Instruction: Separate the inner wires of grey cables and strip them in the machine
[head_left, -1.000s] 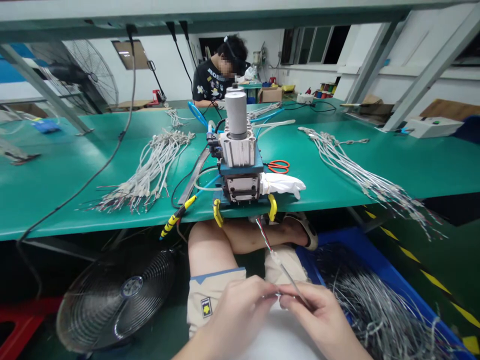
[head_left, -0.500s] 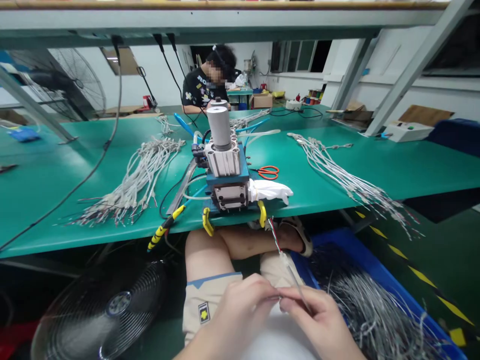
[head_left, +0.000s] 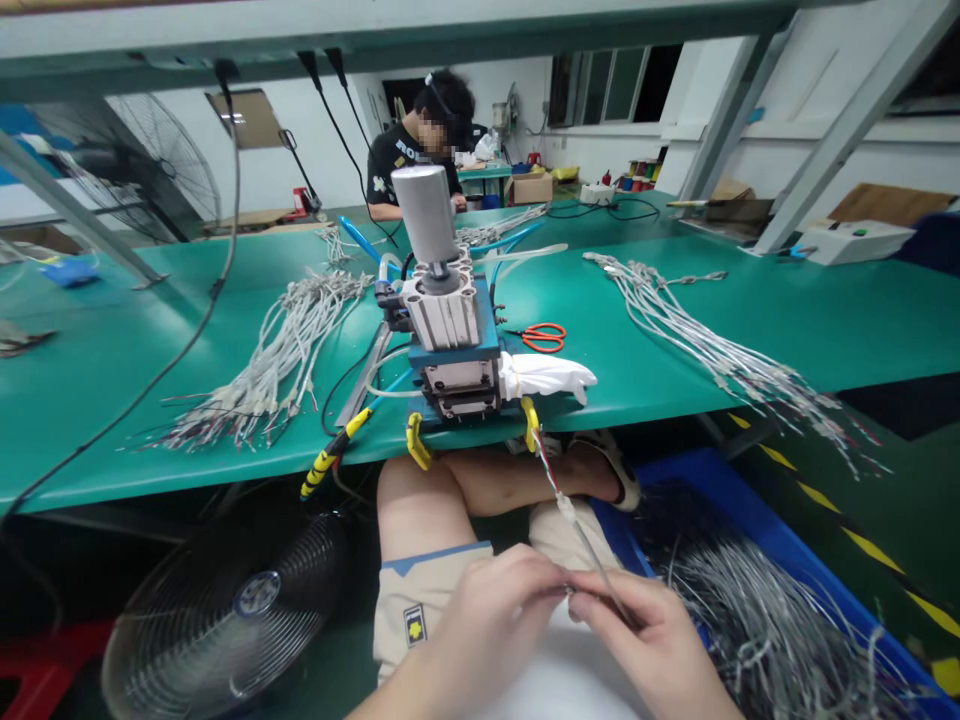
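Held the cable (head_left: 594, 548) above the lap (head_left: 442, 590) in the right hand (head_left: 664, 640), the nearer one. Slanted lengthwise from that grip, forward and leftward, toward the right yellow clamp (head_left: 531, 425) on the bench (head_left: 660, 390). Rested the left hand (head_left: 491, 610) just beside, fingertip to fingertip; could not tell its hold.

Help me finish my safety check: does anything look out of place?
The limp white covering on the machine, at right, looks slightly odd: it sticks out like an improvised wrap. I see nothing plainly spilled.
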